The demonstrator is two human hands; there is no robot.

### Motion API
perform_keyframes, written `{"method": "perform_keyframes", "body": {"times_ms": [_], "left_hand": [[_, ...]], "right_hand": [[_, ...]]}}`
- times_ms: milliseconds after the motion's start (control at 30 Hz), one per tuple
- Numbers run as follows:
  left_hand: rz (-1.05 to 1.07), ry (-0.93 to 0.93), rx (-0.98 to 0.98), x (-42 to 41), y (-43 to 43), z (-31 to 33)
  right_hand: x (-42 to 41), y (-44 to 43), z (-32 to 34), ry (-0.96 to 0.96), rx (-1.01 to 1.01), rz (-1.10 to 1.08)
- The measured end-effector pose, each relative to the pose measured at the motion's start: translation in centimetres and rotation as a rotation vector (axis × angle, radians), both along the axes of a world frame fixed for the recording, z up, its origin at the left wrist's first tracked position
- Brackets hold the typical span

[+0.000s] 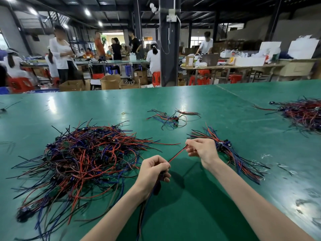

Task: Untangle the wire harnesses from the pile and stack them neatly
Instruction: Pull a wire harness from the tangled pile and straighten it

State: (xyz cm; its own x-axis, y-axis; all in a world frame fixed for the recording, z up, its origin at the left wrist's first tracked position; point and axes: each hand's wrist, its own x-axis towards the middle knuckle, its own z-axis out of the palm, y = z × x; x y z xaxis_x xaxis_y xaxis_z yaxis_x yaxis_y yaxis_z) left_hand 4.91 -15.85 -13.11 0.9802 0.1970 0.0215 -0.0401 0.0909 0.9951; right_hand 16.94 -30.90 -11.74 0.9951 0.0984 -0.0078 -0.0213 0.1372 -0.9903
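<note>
Smooth green bench mat (pixel 199 206) with a glossy sheen catching lamp glare, plastic-coated wires in the pile (pixel 83 160) slick red, blue and black, crinkled clear plastic film (pixel 265 156) near the bench's right edge, brown cardboard boxes (pixel 111 81) matt beyond the far edge

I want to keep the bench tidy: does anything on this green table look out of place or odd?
A few harnesses lie loose at mid-table, apart from both the tangled pile and the sorted stack. A small yellowish band lies alone beyond the pile. Nothing looks damaged.
</note>
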Motion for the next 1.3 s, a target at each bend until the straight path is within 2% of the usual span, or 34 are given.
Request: {"method": "perform_keyframes", "body": {"times_ms": [67, 133, 267, 400, 500, 600, 767, 967, 1067, 1167, 1300], "left_hand": [[0.003, -0.006, 0.002, 0.1, 0.1, 0.2], [0.003, -0.015, 0.008, 0.1, 0.3, 0.4], [-0.017, -0.029, 0.021, 0.0, 0.2, 0.4], [-0.044, -0.037, 0.022, -0.3, -0.2, 0.4], [-0.053, -0.034, 0.021, -0.6, -0.3, 0.4], [-0.05, -0.028, 0.028, -0.7, -0.4, 0.4], [-0.051, -0.025, 0.034, -0.6, -0.2, 0.4], [-0.047, -0.025, 0.039, -0.5, -0.1, 0.3], [-0.042, -0.026, 0.043, -0.5, -0.1, 0.4], [-0.045, -0.022, 0.04, -0.5, -0.1, 0.3], [-0.052, -0.019, 0.034, -0.5, 0.1, 0.3]], "right_hand": [[0.1, 0.3, -0.1, -0.113, -0.131, -0.015], [0.1, 0.8, -0.1, -0.061, -0.111, -0.035], [-0.2, 1.4, 0.8, 0.273, 0.24, -0.011], [-0.2, 0.3, 1.5, 0.616, 0.668, 0.189], [-0.2, 0.0, 1.5, 0.701, 0.706, 0.241], [-0.1, 0.3, 1.2, 0.644, 0.586, 0.212], [0.4, 0.7, 0.3, 0.314, 0.236, -0.006], [0.6, 0.4, -1.2, -0.067, -0.059, -0.054], [0.4, 0.2, -1.3, -0.187, -0.185, -0.068], [0.1, 0.2, -0.8, -0.143, -0.162, -0.077], [-0.2, 0.3, 0.9, 0.264, 0.282, 0.007]]}}
